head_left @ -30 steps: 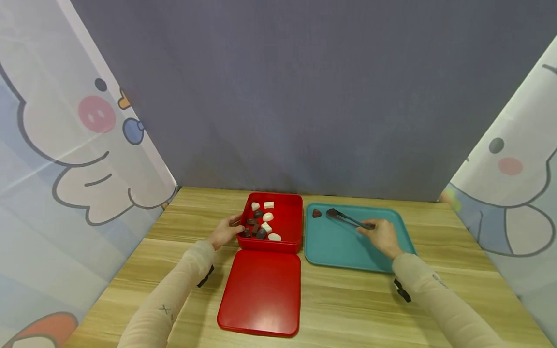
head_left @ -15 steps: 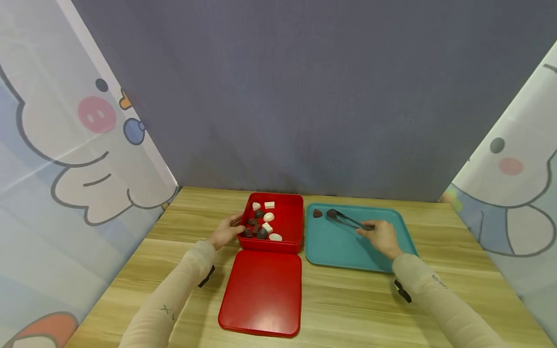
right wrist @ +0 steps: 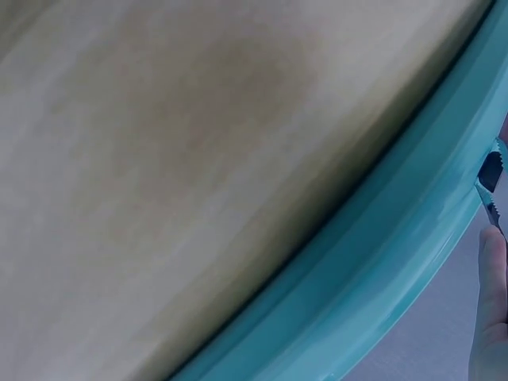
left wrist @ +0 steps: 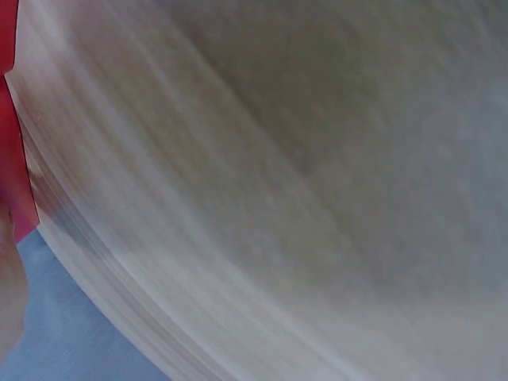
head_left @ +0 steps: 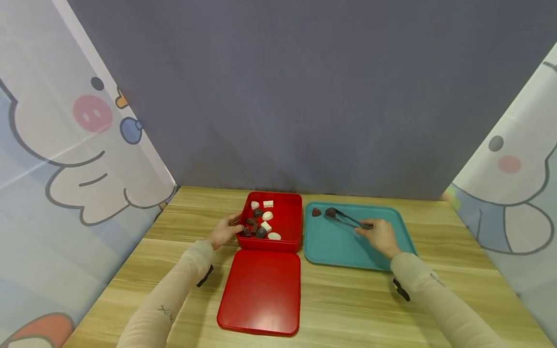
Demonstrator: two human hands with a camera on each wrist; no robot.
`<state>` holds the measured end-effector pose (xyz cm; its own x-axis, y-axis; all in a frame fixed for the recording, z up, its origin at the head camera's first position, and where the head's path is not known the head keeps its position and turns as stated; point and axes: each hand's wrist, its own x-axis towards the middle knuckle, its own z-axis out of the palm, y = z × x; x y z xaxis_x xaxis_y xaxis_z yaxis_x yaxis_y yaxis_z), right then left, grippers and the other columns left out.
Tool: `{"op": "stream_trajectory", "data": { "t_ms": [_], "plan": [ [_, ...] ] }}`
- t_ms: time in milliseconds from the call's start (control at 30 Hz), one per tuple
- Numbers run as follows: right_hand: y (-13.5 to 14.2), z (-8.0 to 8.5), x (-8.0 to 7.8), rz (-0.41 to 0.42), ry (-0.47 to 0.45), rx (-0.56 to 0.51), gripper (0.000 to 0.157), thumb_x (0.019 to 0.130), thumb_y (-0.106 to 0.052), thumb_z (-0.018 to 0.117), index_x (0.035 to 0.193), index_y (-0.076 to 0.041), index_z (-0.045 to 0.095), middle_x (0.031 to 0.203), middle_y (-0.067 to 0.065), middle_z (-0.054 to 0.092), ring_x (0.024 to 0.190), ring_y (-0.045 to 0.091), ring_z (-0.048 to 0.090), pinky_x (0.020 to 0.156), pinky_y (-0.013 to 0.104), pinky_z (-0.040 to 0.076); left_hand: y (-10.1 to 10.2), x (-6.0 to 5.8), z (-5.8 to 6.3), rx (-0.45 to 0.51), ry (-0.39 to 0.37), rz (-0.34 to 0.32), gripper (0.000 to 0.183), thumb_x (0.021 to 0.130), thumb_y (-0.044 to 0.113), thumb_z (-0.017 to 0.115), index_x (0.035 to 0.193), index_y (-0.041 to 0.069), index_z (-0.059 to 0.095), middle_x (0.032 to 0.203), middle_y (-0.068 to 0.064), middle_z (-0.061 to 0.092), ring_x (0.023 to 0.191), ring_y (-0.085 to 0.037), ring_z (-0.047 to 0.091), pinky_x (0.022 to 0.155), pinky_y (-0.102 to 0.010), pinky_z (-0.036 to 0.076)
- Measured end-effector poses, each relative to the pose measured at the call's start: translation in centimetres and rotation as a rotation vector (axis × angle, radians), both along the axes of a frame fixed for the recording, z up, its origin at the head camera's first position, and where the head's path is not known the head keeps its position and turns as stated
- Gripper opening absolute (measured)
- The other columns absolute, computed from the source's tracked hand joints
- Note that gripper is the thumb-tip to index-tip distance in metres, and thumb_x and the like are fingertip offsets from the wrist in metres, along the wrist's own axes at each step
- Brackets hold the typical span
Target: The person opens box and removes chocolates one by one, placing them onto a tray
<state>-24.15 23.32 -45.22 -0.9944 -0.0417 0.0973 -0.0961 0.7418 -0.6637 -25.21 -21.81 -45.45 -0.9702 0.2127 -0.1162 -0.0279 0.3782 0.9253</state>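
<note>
My left hand (head_left: 225, 231) grips the left side wall of a red box (head_left: 290, 222), its thumb at the near left rim. Inside the box lie several dark and white chocolates, mostly towards the left. In my right hand (head_left: 382, 237) is a pair of dark tongs (head_left: 352, 220), held over a teal tray (head_left: 339, 249). The tong tips lie at either side of a round brown chocolate (head_left: 330, 211); whether they touch it I cannot tell. A second, reddish-brown chocolate (head_left: 316, 212) sits just left of it. The right wrist view shows the serrated tongs (right wrist: 490, 178) at its edge.
A red lid (head_left: 261, 292) lies flat in front of the box on the wooden table (head_left: 348, 304). Box and tray stand side by side with a narrow gap. A grey curtain (head_left: 278, 96) hangs behind the table, with printed cloths at both sides.
The tong arms look further apart at the round chocolate, which shows more plainly between them. My left hand, the box and the lid have stayed in place.
</note>
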Motion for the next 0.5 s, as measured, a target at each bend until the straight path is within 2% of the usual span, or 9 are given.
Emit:
{"op": "stream_trajectory", "data": {
  "t_ms": [167,433,500],
  "plan": [
    [0.0,0.5,-0.1,-0.002,0.004,-0.010,0.043,0.083,-0.025,0.068,0.114,0.004,0.063,0.104,0.024,0.065,0.075,0.024,0.065,0.054,0.028,0.048,0.0,0.0,0.1,0.003,-0.002,0.007,0.058,0.093,0.006,0.048,0.145,0.004,0.025,0.147,-0.020,0.027,0.133,-0.037,0.030,0.104,-0.049,0.034],
    [-0.2,1.2,-0.2,0.002,0.020,-0.015,0.043,0.083,-0.025,0.068,0.116,0.003,0.062,0.103,0.024,0.066,0.066,0.019,0.062,0.051,0.026,0.044,-0.1,0.0,0.0,-0.001,0.007,-0.009,0.057,0.093,0.006,0.048,0.145,0.004,0.024,0.147,-0.022,0.026,0.134,-0.039,0.028,0.104,-0.049,0.034],
    [-0.3,1.2,-0.2,0.003,0.024,-0.012,0.044,0.083,-0.026,0.068,0.116,0.003,0.062,0.104,0.023,0.066,0.069,0.020,0.062,0.052,0.025,0.044,-0.2,-0.1,-0.1,0.003,0.004,-0.008,0.058,0.093,0.005,0.047,0.145,0.004,0.023,0.148,-0.022,0.026,0.134,-0.039,0.028,0.104,-0.049,0.034]
  ]
}}
